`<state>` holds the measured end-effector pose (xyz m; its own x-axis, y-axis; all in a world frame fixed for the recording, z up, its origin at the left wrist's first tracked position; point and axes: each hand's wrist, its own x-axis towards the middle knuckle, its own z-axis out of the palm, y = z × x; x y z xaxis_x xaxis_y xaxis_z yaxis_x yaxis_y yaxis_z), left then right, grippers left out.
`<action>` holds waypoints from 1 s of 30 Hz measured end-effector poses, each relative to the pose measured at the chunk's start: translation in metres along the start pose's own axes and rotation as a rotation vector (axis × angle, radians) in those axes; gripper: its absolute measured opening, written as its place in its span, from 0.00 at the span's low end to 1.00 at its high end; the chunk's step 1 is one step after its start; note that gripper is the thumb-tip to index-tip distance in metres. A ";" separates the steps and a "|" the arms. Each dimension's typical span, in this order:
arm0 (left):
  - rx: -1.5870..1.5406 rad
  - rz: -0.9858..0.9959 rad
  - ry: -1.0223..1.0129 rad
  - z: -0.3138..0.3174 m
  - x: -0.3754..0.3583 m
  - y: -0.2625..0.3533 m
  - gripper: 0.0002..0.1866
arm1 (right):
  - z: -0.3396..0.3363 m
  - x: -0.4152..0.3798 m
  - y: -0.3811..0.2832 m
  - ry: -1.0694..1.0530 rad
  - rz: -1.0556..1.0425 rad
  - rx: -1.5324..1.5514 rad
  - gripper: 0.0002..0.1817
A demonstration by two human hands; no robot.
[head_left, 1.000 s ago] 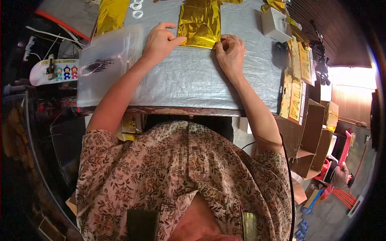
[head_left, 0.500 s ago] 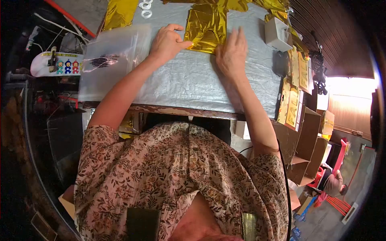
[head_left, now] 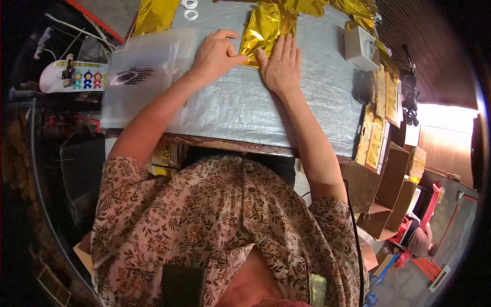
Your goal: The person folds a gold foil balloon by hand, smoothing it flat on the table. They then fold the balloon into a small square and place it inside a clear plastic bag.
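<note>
A strip of shiny gold foil (head_left: 262, 28) lies on the grey-covered table, its near end toward me. My right hand (head_left: 281, 69) rests flat on the foil's near right part, fingers stretched out and thumb over the near edge. At the near left corner, my left hand (head_left: 215, 55) touches the foil with its thumb; its index finger is apart from the thumb and the other fingers are partly hidden. To the left of that hand is a stack of clear plastic bags (head_left: 148, 77) with dark print.
White rings (head_left: 190, 9) sit at the table's far side, near more gold foil (head_left: 155, 15). A small white box (head_left: 361, 48) stands at the right. Printed cartons (head_left: 376, 138) line the right edge. Another person (head_left: 421, 240) is at the far right.
My right hand has moved left onto the foil and now lies flat there. The foil's near end looks flatter and more covered. My left hand stays at its corner.
</note>
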<state>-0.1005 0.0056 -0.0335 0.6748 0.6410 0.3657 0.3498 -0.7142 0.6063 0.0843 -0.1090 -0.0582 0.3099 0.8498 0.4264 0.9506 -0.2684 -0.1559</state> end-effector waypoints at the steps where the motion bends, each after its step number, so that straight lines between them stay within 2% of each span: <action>1: -0.026 0.047 0.005 -0.001 0.002 0.000 0.14 | -0.001 0.000 -0.001 -0.019 0.002 -0.001 0.47; 2: -0.027 0.052 0.004 -0.001 0.005 0.001 0.14 | -0.003 0.001 -0.002 -0.037 0.004 -0.002 0.46; 4: 0.173 0.250 -0.014 -0.010 0.013 0.016 0.23 | -0.005 0.003 -0.003 -0.054 0.013 -0.008 0.46; 5: 0.171 0.248 -0.016 -0.004 0.017 0.018 0.23 | -0.006 0.002 -0.004 -0.077 0.018 -0.009 0.45; 7: 0.421 0.393 -0.141 0.009 0.026 0.015 0.32 | -0.004 0.001 -0.002 -0.082 0.005 -0.034 0.44; 8: 0.420 0.393 -0.140 0.011 0.029 0.012 0.32 | -0.003 0.001 -0.001 -0.080 -0.006 -0.060 0.43; 10: 0.537 0.326 -0.304 0.016 0.035 0.005 0.39 | -0.004 0.002 -0.002 -0.094 0.005 -0.045 0.43; 12: 0.522 0.319 -0.313 0.018 0.033 0.001 0.41 | -0.004 0.001 0.001 -0.112 0.023 -0.030 0.43; 14: 0.511 0.309 -0.319 0.018 0.034 -0.002 0.43 | -0.001 0.002 0.004 0.017 -0.029 -0.071 0.36; 15: 0.496 0.305 -0.335 0.016 0.034 -0.001 0.44 | -0.012 0.012 0.004 0.016 -0.031 -0.073 0.36; 17: 0.474 0.291 -0.354 0.014 0.033 0.000 0.46 | -0.046 0.037 0.004 -0.341 0.103 0.116 0.32; 18: 0.496 0.280 -0.380 0.011 0.034 0.003 0.47 | -0.031 0.044 0.016 -0.350 0.100 0.116 0.32; 20: 0.514 0.273 -0.416 0.012 0.033 0.006 0.48 | 0.013 0.060 0.042 0.098 -0.172 0.053 0.16; 21: 0.506 0.285 -0.394 0.012 0.034 0.005 0.48 | 0.005 0.063 0.033 0.204 -0.126 0.108 0.14; 26: 0.480 0.303 -0.378 0.015 0.031 0.000 0.48 | 0.027 0.071 0.060 0.180 -0.101 0.140 0.16; 30: 0.478 0.304 -0.342 0.017 0.033 -0.004 0.48 | 0.032 0.088 0.075 0.185 -0.016 0.020 0.18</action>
<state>-0.0683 0.0245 -0.0360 0.9299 0.3218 0.1781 0.3078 -0.9459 0.1022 0.1820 -0.0401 -0.0612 0.2950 0.7556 0.5848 0.9553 -0.2452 -0.1651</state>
